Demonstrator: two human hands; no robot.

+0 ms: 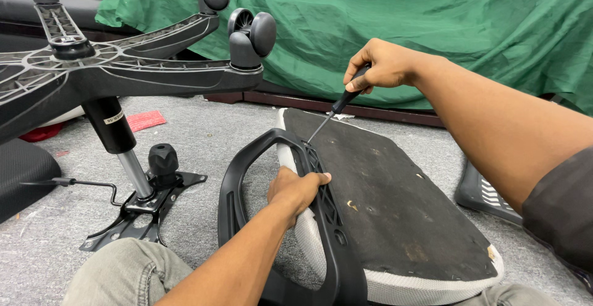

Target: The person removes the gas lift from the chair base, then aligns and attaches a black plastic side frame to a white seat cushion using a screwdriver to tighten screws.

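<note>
Knees (126, 272) in grey trousers sit at the bottom edge, on grey carpet (204, 133). Above them the left hand (296, 188) is closed on the black armrest (247, 176), which lies against the upturned seat (401, 207). Well apart from it, the right hand (380, 65) is clamped on a screwdriver (333, 111), its tip touching the armrest bracket. At left stands the chair base (123, 65) with 2 casters; behind hangs green cloth (401, 21).
</note>
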